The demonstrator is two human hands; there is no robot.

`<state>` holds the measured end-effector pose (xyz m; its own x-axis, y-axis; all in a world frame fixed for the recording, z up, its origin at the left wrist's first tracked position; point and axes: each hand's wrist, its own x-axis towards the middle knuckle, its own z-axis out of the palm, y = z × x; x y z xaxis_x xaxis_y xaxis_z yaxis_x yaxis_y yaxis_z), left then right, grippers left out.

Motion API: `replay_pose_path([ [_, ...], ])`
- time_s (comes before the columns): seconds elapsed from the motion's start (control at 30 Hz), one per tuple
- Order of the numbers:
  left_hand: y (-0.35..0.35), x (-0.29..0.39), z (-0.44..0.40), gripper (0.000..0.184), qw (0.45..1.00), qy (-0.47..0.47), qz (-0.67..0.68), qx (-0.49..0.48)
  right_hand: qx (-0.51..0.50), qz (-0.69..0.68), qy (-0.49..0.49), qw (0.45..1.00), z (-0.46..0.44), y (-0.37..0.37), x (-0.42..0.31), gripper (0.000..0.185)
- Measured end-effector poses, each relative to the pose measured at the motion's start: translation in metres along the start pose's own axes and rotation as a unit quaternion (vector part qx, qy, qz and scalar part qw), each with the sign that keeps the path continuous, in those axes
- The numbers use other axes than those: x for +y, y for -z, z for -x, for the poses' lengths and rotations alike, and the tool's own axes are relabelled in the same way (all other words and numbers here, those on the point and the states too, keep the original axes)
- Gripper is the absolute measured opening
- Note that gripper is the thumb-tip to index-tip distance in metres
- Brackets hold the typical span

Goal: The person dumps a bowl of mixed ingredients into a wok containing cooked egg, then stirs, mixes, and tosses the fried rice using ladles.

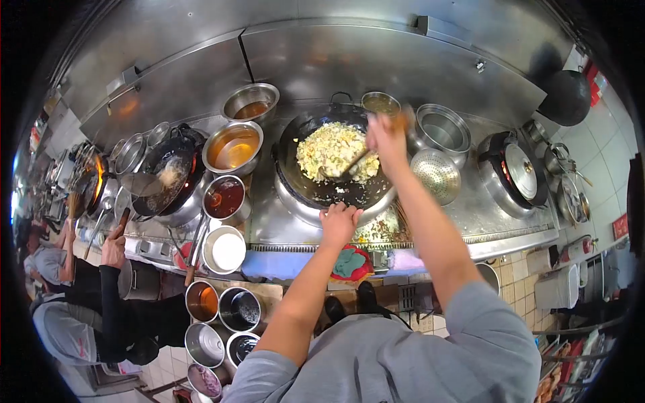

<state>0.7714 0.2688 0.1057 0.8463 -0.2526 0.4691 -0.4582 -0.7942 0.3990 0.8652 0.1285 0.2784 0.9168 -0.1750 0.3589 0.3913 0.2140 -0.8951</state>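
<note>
At the left of the bench [269, 230], a co-worker's hand [114, 248] grips a wooden handle beside a second wok [161, 201]. Next in line, a steel bowl [250, 169] contains amber liquid; a pot of red sauce [235, 219] and a container of white contents [225, 248] stand in front of it, toward the near edge.

At centre, the main wok [289, 160] sits on its burner and contains a heap of chopped yellow and white food [329, 144]. The person's left hand [339, 223] is at the near rim, fingers bent; whether it is clamped on the rim or only rests there cannot be told. The head of a long cooking tool [356, 163] lies in the front part of the heap. To its right, the right hand [386, 141], blurred, is clamped around the handle above the wok.

The step in hand appears to be turning and mixing the food. By judgement, the next stroke calls for a firm right-hand grip, a low scoop under the heap and a steady rim; too wide a sweep could spill food over the edge.

Further right, a perforated strainer [435, 174] lies in front of a steel pot [463, 149]. A metal lid [521, 169] covers part of the rightmost station.
</note>
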Motion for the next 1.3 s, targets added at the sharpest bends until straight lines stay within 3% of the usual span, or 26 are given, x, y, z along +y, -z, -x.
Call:
replay_pose_path([
  [0.07, 0.000, 0.003, 0.002, 0.026, 0.999, 0.028, -0.015, -0.024, 0.056, 0.052, 0.004, 0.997, -0.088, -0.022, -0.020, 0.032],
  [0.13, 0.002, 0.007, 0.004, 0.026, 0.998, 0.047, -0.008, -0.044, 0.096, 0.015, 0.001, 0.995, -0.126, -0.040, -0.059, 0.037],
  [0.2, 0.005, 0.004, 0.001, 0.027, 0.996, 0.064, -0.007, -0.056, 0.043, -0.016, 0.047, 0.998, -0.116, -0.044, -0.097, 0.038],
  [0.27, 0.003, 0.007, 0.002, 0.029, 0.993, 0.091, 0.008, -0.070, 0.063, -0.005, 0.065, 0.996, -0.104, -0.044, -0.060, 0.038],
  [0.33, 0.006, 0.007, 0.011, 0.030, 0.992, 0.101, 0.007, -0.078, 0.110, 0.155, 0.350, 0.917, -0.097, -0.033, 0.048, 0.037],
  [0.37, 0.005, 0.003, -0.002, 0.029, 0.992, 0.098, 0.008, -0.073, 0.102, 0.149, 0.362, 0.915, -0.115, -0.042, 0.035, 0.037],
  [0.43, 0.008, 0.008, -0.001, 0.028, 0.987, 0.112, 0.014, -0.118, -0.026, 0.188, 0.061, 0.980, -0.117, -0.050, 0.005, 0.035],
  [0.53, 0.003, 0.006, -0.001, 0.032, 0.987, 0.121, 0.012, -0.109, -0.062, 0.079, 0.039, 0.994, -0.083, -0.065, -0.042, 0.035],
  [0.6, 0.014, 0.007, 0.002, 0.028, 0.985, 0.128, 0.031, -0.115, -0.082, 0.159, 0.107, 0.978, -0.076, -0.046, 0.053, 0.033],
  [0.67, 0.021, 0.002, 0.001, 0.023, 0.976, 0.111, 0.181, -0.057, -0.108, 0.174, 0.098, 0.974, -0.099, -0.033, 0.041, 0.031],
  [0.73, 0.068, 0.012, -0.001, 0.019, 0.975, 0.060, 0.213, 0.001, -0.036, 0.166, 0.014, 0.985, -0.137, -0.026, -0.005, 0.030],
  [0.77, 0.094, 0.015, -0.003, 0.019, 0.968, 0.037, 0.248, 0.023, 0.005, 0.123, 0.032, 0.992, -0.139, -0.023, -0.039, 0.026],
  [0.83, 0.160, 0.029, 0.008, 0.013, 0.866, 0.168, 0.471, 0.001, 0.042, 0.087, 0.031, 0.995, -0.134, -0.017, -0.037, 0.024],
  [0.87, 0.198, 0.046, 0.011, 0.012, 0.769, 0.102, 0.626, 0.084, 0.052, 0.066, 0.059, 0.995, -0.133, -0.010, -0.005, 0.024],
  [0.9, 0.227, 0.055, 0.009, 0.019, 0.631, -0.020, 0.771, 0.084, 0.067, 0.044, 0.086, 0.993, -0.127, -0.003, 0.019, 0.024],
  [0.93, 0.242, 0.037, -0.001, 0.022, 0.552, -0.259, 0.791, -0.043, -0.046, -0.056, -0.001, 0.997, -0.121, -0.006, 0.015, 0.026],
  [0.97, 0.300, 0.077, 0.001, 0.034, 0.575, -0.223, 0.787, -0.032, -0.087, -0.028, -0.028, 0.995, -0.121, -0.021, -0.001, 0.029],
  [1.0, 0.322, 0.112, -0.002, 0.033, 0.520, -0.241, 0.818, 0.055, -0.079, 0.022, -0.011, 0.997, -0.129, -0.041, -0.020, 0.029],
  [1.03, 0.341, 0.107, 0.007, 0.034, 0.502, -0.277, 0.819, -0.017, -0.062, 0.073, -0.002, 0.995, -0.129, -0.045, -0.023, 0.030],
  [1.07, 0.349, 0.116, 0.004, 0.035, 0.466, -0.312, 0.828, -0.014, -0.066, 0.077, -0.003, 0.995, -0.134, -0.043, -0.024, 0.030],
  [1.1, 0.357, 0.136, 0.002, 0.022, 0.409, -0.291, 0.865, 0.009, -0.057, 0.038, 0.055, 0.996, -0.140, -0.043, -0.025, 0.033],
  [1.13, 0.361, 0.138, 0.005, 0.022, 0.408, -0.284, 0.868, 0.016, -0.043, 0.000, 0.101, 0.994, -0.136, -0.040, -0.019, 0.035],
  [1.2, 0.368, 0.138, 0.012, 0.026, 0.411, -0.272, 0.870, -0.012, 0.003, 0.053, 0.111, 0.992, -0.124, -0.048, -0.003, 0.034],
  [1.27, 0.373, 0.137, 0.017, 0.030, 0.414, -0.271, 0.868, -0.044, -0.085, 0.142, -0.029, 0.986, -0.136, -0.056, -0.011, 0.033],
  [1.3, 0.375, 0.136, 0.019, 0.032, 0.406, -0.264, 0.872, -0.065, -0.077, 0.187, -0.008, 0.979, -0.135, -0.056, -0.028, 0.033],
])
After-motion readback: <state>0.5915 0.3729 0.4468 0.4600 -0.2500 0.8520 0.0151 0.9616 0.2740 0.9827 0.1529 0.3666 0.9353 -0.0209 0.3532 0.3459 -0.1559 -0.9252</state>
